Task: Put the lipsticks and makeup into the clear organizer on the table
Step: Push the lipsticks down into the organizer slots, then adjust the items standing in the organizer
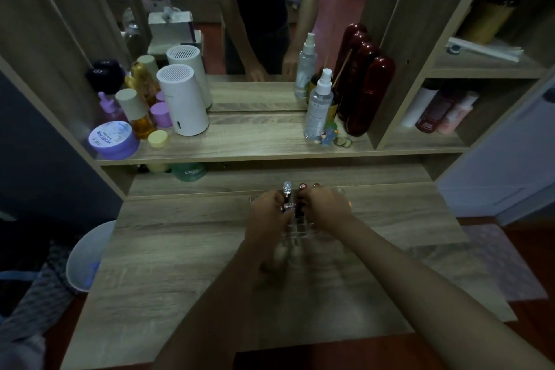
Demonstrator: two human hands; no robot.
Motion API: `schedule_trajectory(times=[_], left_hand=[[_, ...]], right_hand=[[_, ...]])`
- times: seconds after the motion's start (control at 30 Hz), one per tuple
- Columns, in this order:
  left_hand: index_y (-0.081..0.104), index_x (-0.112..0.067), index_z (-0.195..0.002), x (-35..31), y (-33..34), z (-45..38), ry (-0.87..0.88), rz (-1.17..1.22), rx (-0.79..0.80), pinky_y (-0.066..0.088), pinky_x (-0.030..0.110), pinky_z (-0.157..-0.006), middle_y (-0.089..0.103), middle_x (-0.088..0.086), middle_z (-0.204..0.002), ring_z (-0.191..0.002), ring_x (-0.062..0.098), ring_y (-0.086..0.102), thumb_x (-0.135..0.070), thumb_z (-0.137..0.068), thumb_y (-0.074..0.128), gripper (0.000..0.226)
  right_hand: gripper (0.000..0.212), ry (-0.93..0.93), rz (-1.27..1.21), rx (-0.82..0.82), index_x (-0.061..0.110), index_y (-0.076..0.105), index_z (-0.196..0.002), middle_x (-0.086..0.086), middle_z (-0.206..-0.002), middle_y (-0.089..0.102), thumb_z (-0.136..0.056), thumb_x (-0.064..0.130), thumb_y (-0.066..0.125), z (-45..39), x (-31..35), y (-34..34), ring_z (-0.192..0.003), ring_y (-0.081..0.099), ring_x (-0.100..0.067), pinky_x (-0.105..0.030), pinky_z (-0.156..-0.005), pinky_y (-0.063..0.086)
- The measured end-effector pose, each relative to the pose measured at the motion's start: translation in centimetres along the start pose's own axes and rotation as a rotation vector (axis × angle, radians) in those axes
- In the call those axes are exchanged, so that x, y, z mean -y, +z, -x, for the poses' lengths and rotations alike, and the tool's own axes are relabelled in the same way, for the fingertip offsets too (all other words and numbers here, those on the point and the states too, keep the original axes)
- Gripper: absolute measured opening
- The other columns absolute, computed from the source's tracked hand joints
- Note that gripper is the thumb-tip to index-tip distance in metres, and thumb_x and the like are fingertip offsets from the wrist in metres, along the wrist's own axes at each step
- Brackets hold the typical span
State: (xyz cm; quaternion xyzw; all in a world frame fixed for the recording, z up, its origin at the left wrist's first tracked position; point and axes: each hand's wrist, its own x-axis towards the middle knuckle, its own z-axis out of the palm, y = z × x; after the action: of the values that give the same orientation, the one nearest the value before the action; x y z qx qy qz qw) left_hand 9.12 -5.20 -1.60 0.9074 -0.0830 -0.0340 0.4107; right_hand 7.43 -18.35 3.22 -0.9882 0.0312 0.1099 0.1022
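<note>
The lipsticks (295,204) look light, stiff and slick, so pinch each low on its barrel as your left hand (268,213) and right hand (326,210) do now, curled round tubes over the clear organizer (300,233) near the desk's (180,249) far edge.

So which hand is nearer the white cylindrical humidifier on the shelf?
Left. The left hand is over the clear organizer, below and right of the white cylindrical humidifier; the right hand sits farther right.

Only the purple jar (114,140) reads clearly — "MOIST MYA", upside down.
</note>
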Motion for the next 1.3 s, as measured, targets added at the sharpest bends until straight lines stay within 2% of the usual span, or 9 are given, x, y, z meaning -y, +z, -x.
schedule_trajectory(times=[0.1,0.2,0.33,0.47,0.57,0.7,0.83,1.0,1.3], left_hand=[[0.051,-0.015,-0.077,-0.2,-0.6,-0.6,-0.042,0.019,-0.024,0.037,0.025,-0.057,0.051,0.002,-0.073,-0.069,0.018,0.049,-0.024,-0.076,0.073,0.023],[0.047,-0.015,-0.085,-0.6,-1.0,-1.5,-0.017,0.059,-0.077,0.031,0.016,-0.053,0.046,0.000,-0.083,-0.071,0.013,0.044,-0.025,-0.077,0.072,0.028],[0.054,-0.011,-0.116,-1.1,-1.2,-2.4,0.045,0.070,-0.053,0.045,0.018,-0.071,0.049,0.001,-0.103,-0.087,0.009,0.050,-0.016,-0.080,0.069,0.039],[0.058,-0.012,-0.107,-1.0,-0.7,-2.6,0.069,0.028,-0.011,0.038,0.009,-0.058,0.048,-0.005,-0.098,-0.077,0.001,0.047,-0.011,-0.082,0.065,0.026],[0.060,-0.010,-0.097,-0.7,-0.5,-2.8,0.080,0.015,-0.021,0.041,0.009,-0.061,0.052,-0.001,-0.092,-0.070,0.001,0.046,-0.010,-0.083,0.064,0.015],[0.062,-0.010,-0.096,-0.2,-0.3,-2.8,0.096,-0.017,-0.021,0.036,0.012,-0.063,0.054,0.000,-0.090,-0.080,0.010,0.049,-0.012,-0.083,0.064,0.013],[0.062,-0.008,-0.098,-0.2,-0.2,-2.9,0.080,-0.024,-0.014,0.046,0.026,-0.072,0.060,0.007,-0.096,-0.082,0.013,0.052,-0.011,-0.082,0.066,0.017],[0.060,-0.012,-0.106,-0.7,-0.1,-3.1,0.100,-0.032,0.009,0.043,0.016,-0.070,0.054,-0.002,-0.099,-0.086,0.009,0.051,-0.015,-0.081,0.067,0.026],[0.062,-0.023,-0.110,-2.4,0.7,-4.8,0.283,-0.474,0.056,0.037,0.035,-0.100,0.068,-0.002,-0.106,-0.105,0.018,0.057,-0.034,-0.083,0.061,0.030]], right_hand=[[0.020,-0.019,-0.049,-0.138,0.016,0.068,-0.105,-0.011,-0.101,0.072,-0.091,0.022,0.056,0.1,-1.0,-1.8,-0.095,0.067,-0.030,-0.039,-0.078,0.056],[0.019,0.002,-0.097,-0.249,0.015,0.066,-0.106,-0.009,-0.103,0.071,-0.090,0.022,0.058,-0.5,-2.1,-3.4,-0.095,0.067,-0.029,-0.039,-0.076,0.055],[0.033,0.038,-0.039,-0.119,0.019,0.062,-0.119,-0.008,-0.117,0.067,-0.086,0.023,0.065,-1.1,-2.7,-3.4,-0.108,0.063,-0.028,-0.039,-0.084,0.053],[0.027,0.057,-0.081,-0.071,0.018,0.065,-0.115,-0.011,-0.112,0.070,-0.088,0.020,0.063,-1.4,-2.7,-1.8,-0.104,0.065,-0.029,-0.040,-0.084,0.054],[0.022,0.078,-0.095,-0.094,0.016,0.067,-0.111,-0.013,-0.107,0.071,-0.091,0.021,0.060,-1.7,-2.8,-1.3,-0.101,0.066,-0.030,-0.035,-0.077,0.051],[0.024,0.108,-0.122,-0.084,0.013,0.067,-0.111,-0.016,-0.110,0.069,-0.091,0.023,0.059,-2.5,-3.0,-1.6,-0.105,0.065,-0.034,-0.038,-0.081,0.051],[0.025,0.115,-0.151,-0.091,0.013,0.067,-0.112,-0.015,-0.112,0.069,-0.092,0.024,0.058,-2.9,-3.0,-1.8,-0.104,0.065,-0.033,-0.038,-0.082,0.052],[0.024,0.110,-0.143,-0.086,0.013,0.066,-0.111,-0.013,-0.108,0.069,-0.091,0.023,0.059,-3.0,-3.0,-1.3,-0.102,0.065,-0.030,-0.035,-0.074,0.049],[0.024,0.087,-0.155,-0.090,0.013,0.066,-0.110,-0.013,-0.108,0.068,-0.090,0.023,0.061,-2.6,-3.1,-1.4,-0.102,0.064,-0.029,-0.038,-0.080,0.052]])
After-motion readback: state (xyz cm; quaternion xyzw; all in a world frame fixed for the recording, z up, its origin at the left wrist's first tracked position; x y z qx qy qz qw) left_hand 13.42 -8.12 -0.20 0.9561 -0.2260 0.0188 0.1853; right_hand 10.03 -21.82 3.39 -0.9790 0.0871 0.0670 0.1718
